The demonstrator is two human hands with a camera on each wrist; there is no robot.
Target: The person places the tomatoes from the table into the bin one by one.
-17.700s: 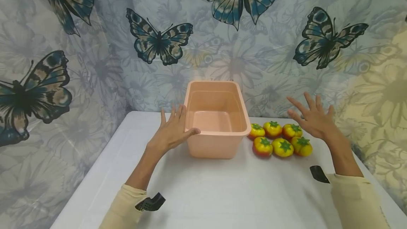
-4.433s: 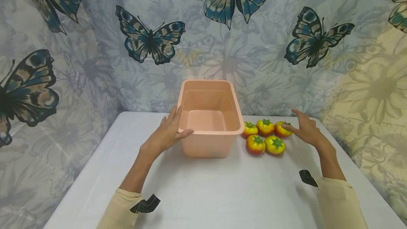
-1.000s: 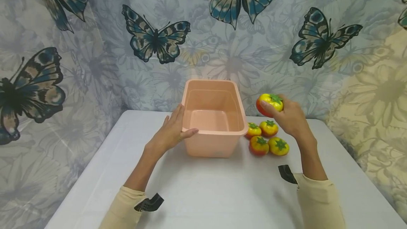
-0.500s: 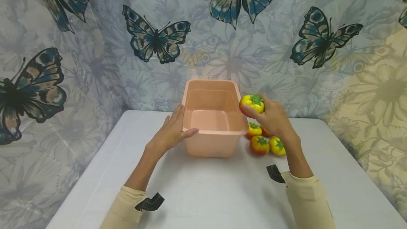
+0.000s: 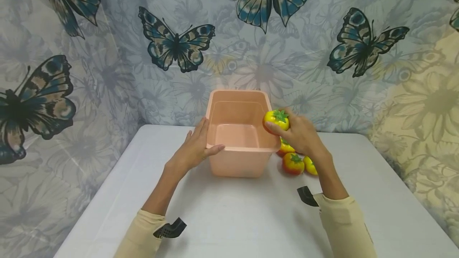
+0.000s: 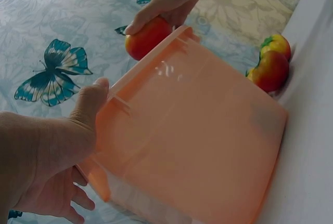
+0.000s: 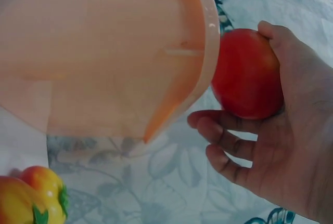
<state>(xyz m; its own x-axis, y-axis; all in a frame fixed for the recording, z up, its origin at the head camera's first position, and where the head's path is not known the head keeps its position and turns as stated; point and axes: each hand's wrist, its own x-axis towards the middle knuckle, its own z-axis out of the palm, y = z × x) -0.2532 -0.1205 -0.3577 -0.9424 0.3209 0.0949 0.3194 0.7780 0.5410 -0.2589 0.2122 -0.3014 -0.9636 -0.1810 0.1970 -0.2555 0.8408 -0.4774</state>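
My right hand (image 5: 303,134) holds a red-and-yellow tomato (image 5: 276,121) with a green star-shaped top, thumb on the near side. In the head view the tomato overlaps the right rim of a peach plastic bin (image 5: 236,163). Its red underside shows in the right wrist view, right at the bin's rim (image 7: 210,37). My left hand (image 5: 190,148) rests against the bin's left side, fingers straight along the wall and thumb across the front rim. Just right of the bin lie more tomatoes (image 5: 293,164) on the table, partly hidden by my right hand.
The white table (image 5: 244,218) ends at a wall hung with butterfly-patterned cloth (image 5: 305,63), and the bin stands near that back edge. Patterned cloth also runs down the left and right sides. A black wrist camera (image 5: 170,229) sits on each sleeve.
Over the last second my right hand has carried the tomato left and slightly down to the bin's right rim. Earlier, a front-right tomato left the group. My left hand stays at the bin.
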